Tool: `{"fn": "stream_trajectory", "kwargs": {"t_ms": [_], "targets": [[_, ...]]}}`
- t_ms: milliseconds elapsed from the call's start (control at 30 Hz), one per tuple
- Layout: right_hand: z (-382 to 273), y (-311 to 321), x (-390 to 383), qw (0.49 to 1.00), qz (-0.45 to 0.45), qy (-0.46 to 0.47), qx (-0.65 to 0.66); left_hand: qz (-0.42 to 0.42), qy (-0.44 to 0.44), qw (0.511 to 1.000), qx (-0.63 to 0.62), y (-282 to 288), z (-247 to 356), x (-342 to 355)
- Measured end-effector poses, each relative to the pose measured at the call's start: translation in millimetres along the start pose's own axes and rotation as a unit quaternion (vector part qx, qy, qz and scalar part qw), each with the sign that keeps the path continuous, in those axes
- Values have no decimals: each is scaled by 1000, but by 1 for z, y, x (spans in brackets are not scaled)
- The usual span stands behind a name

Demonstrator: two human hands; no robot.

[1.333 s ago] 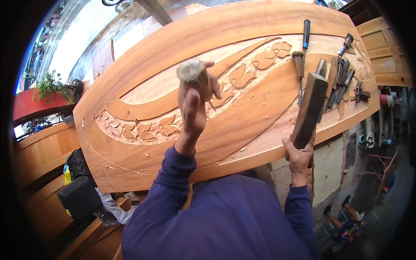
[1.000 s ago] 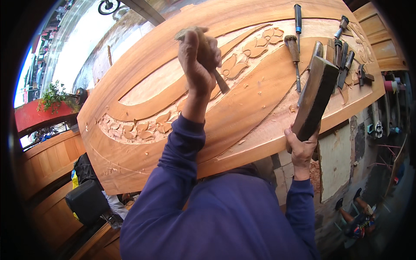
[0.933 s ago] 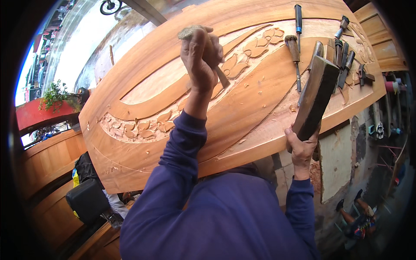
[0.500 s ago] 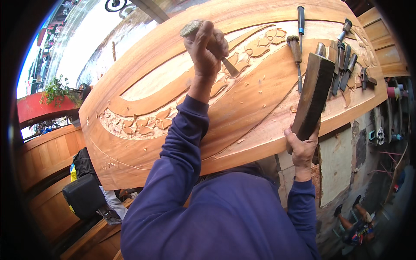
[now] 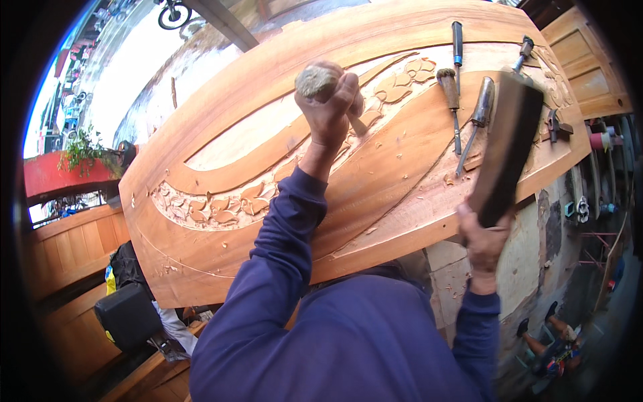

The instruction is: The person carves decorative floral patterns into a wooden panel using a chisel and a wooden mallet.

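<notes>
My left hand is closed round a wood chisel whose handle end is frayed and pale. The chisel's blade points down at the carved leaf band of a large wooden panel; whether its edge touches the wood I cannot tell. In my right hand is a long, dark, squared wooden mallet, raised over the panel's right part and smeared by motion. It stands apart from the chisel and hides some of the tools behind it.
Beside the mallet lie a blue-and-black chisel, a frayed-handled chisel and a gouge. A small dark clamp-like tool rests near the right edge. A black case stands at lower left. Someone sits at lower right.
The mallet has swung to the right, away from the chisel, uncovering the gouge. My left hand has turned, so the chisel's handle end faces me more and its blade is steeper.
</notes>
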State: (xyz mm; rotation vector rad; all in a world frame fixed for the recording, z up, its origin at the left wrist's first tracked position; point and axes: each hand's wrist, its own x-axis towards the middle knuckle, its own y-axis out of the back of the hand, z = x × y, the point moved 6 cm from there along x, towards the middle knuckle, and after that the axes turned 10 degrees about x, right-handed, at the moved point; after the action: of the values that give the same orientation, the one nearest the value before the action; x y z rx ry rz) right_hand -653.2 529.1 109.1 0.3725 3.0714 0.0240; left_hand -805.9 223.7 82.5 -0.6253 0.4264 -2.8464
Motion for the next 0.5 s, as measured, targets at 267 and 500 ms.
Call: {"fn": "stream_trajectory", "kwargs": {"t_ms": [267,500], "targets": [[-263,7,68,747,226,483,-397,17,21,999,39,-13,-16,-9],[-155,-110,35,760,-167,524,-346,-14,-117,981,154,-2,-21,-13]]}}
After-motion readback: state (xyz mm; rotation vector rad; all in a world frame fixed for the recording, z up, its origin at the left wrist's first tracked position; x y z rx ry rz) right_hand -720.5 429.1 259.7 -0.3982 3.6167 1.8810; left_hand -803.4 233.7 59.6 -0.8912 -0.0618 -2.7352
